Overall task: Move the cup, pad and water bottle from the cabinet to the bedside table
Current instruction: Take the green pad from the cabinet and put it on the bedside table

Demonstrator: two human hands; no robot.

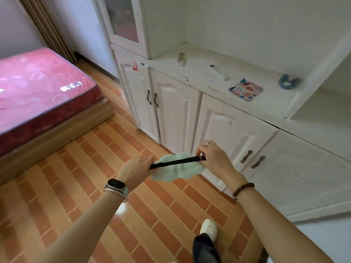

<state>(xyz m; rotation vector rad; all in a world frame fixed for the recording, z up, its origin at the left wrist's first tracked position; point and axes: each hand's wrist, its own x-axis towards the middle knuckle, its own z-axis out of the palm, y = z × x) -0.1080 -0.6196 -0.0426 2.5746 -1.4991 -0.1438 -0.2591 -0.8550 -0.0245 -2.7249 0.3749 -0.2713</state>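
A thin black stick is gripped at both ends: the left hand is curled closed around its lower end, and the right hand pinches its upper end between thumb and fingers. A pale green cloth hangs beneath the stick, against the right hand. The patterned pad is seen lying flat on the cabinet counter, near a blue scrunchie. The cabinet doors are shut.
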